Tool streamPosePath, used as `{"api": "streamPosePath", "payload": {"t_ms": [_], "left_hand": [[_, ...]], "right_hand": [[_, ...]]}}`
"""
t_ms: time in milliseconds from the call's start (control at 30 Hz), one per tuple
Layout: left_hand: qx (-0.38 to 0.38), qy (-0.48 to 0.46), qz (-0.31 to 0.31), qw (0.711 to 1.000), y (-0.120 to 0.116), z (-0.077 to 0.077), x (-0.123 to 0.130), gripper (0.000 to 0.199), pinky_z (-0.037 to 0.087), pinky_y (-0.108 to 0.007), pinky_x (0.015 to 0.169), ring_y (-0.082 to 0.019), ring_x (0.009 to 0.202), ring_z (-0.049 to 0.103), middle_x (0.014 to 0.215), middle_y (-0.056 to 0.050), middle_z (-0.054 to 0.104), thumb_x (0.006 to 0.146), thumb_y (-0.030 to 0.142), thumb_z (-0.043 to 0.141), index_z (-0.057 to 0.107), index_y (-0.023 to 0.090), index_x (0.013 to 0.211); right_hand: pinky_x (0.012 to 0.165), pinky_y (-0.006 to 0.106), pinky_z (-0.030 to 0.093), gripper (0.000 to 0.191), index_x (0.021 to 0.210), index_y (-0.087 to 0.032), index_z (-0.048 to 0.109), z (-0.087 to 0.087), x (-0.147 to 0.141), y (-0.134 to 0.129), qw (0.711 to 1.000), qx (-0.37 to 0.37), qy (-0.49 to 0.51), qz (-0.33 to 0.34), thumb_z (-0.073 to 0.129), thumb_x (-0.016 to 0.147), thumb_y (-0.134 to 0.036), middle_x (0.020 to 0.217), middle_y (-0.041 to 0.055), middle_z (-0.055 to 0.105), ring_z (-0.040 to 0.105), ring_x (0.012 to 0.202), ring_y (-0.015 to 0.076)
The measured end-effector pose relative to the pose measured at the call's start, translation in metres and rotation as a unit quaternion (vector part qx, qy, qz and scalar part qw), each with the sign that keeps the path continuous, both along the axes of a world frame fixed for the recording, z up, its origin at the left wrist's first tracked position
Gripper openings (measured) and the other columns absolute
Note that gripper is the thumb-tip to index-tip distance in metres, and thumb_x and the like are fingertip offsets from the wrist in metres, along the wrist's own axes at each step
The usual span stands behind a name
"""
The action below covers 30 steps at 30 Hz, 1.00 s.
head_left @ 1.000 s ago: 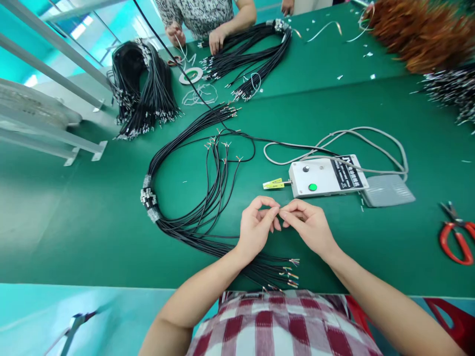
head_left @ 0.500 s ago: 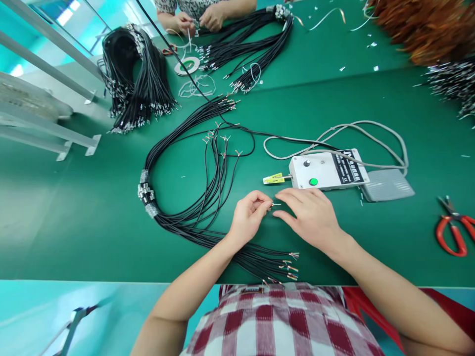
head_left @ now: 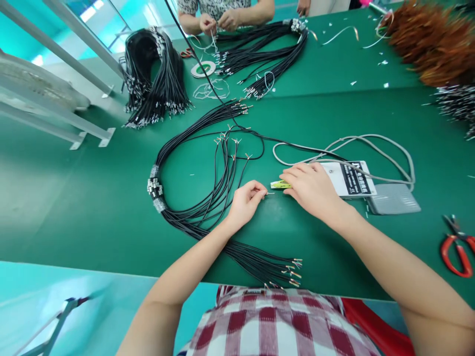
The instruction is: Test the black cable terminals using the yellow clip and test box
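Between thumb and fingers my left hand pinches a cable end, with thin stripped wires poking out to the right. My right hand is closed over the yellow-green clip at the left end of a white control box, and hides much of that box. The clip's tip lies a short way to the right of the bare wires, apart from them. Around my left forearm spreads a bundle of black cables, bent in a curve, with frayed copper ends.
A grey pedal and grey cord lie by the box. Red-handled pliers rest at the right. Across the green table, a co-worker's hands work above another cable bundle. More cables hang together at the back left.
My right hand has moved up from beside the wire ends onto the clip. My left hand still holds the cable end, and the whole view has shifted slightly.
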<state>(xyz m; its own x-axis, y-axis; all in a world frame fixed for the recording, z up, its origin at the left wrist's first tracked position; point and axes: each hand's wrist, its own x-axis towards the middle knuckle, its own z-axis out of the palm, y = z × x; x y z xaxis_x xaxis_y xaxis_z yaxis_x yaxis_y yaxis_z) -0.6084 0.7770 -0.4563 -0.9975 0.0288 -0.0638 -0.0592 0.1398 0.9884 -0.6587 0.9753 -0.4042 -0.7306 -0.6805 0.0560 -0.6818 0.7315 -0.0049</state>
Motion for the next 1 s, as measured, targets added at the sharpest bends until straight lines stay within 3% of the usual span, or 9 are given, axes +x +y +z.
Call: {"api": "streamPosePath", "payload": {"t_ms": [133, 400, 567, 867, 1000], "left_hand": [[0.037, -0.028, 0.015, 0.999, 0.000, -0.003, -0.010, 0.018, 0.037, -0.021, 0.052, -0.009, 0.055, 0.049, 0.064, 0.001, 0.057, 0.082, 0.032, 0.067, 0.061, 0.015, 0.077], [0.012, -0.010, 0.020, 1.000, 0.002, -0.016, -0.025, 0.014, 0.037, -0.020, 0.053, -0.009, 0.056, 0.049, 0.064, 0.001, 0.057, 0.083, 0.027, 0.064, 0.060, 0.016, 0.077], [-0.020, -0.002, 0.010, 1.000, 0.004, -0.024, -0.030, 0.011, 0.037, -0.020, 0.054, -0.009, 0.055, 0.050, 0.065, 0.002, 0.058, 0.085, 0.024, 0.062, 0.061, 0.016, 0.078], [-0.059, 0.001, 0.019, 0.998, 0.010, -0.018, -0.033, 0.009, 0.038, -0.021, 0.054, -0.009, 0.054, 0.051, 0.063, 0.003, 0.058, 0.085, 0.019, 0.059, 0.059, 0.017, 0.075], [-0.069, -0.002, 0.009, 0.998, 0.010, -0.017, -0.033, 0.009, 0.039, -0.021, 0.055, -0.010, 0.055, 0.052, 0.064, 0.002, 0.058, 0.086, 0.018, 0.058, 0.059, 0.017, 0.077]], "right_hand": [[0.076, 0.039, 0.023, 0.004, 0.089, -0.016, 0.070, -0.003, -0.015, -0.006, 0.997, 0.070, -0.038, -0.019, 0.069, 0.084, -0.017, 0.091, 0.0091, 0.076, 0.062, 0.098, 0.0281], [0.075, 0.038, 0.022, 0.006, 0.079, -0.016, 0.068, -0.011, -0.017, -0.007, 0.999, 0.033, -0.007, -0.007, 0.065, 0.081, -0.010, 0.085, 0.0078, 0.075, 0.058, 0.089, 0.0239], [0.076, 0.038, 0.023, 0.009, 0.078, -0.017, 0.066, -0.010, -0.018, -0.006, 1.000, 0.026, 0.008, -0.005, 0.063, 0.081, -0.009, 0.082, 0.0074, 0.074, 0.059, 0.088, 0.0236], [0.077, 0.040, 0.024, 0.006, 0.081, -0.017, 0.067, -0.010, -0.015, -0.007, 1.000, 0.016, 0.014, -0.001, 0.063, 0.083, -0.013, 0.084, 0.0092, 0.074, 0.060, 0.089, 0.0258], [0.082, 0.042, 0.026, 0.007, 0.089, -0.016, 0.067, -0.009, -0.013, -0.006, 0.999, 0.019, 0.027, -0.001, 0.067, 0.082, -0.015, 0.094, 0.0107, 0.075, 0.059, 0.096, 0.0280]]}}
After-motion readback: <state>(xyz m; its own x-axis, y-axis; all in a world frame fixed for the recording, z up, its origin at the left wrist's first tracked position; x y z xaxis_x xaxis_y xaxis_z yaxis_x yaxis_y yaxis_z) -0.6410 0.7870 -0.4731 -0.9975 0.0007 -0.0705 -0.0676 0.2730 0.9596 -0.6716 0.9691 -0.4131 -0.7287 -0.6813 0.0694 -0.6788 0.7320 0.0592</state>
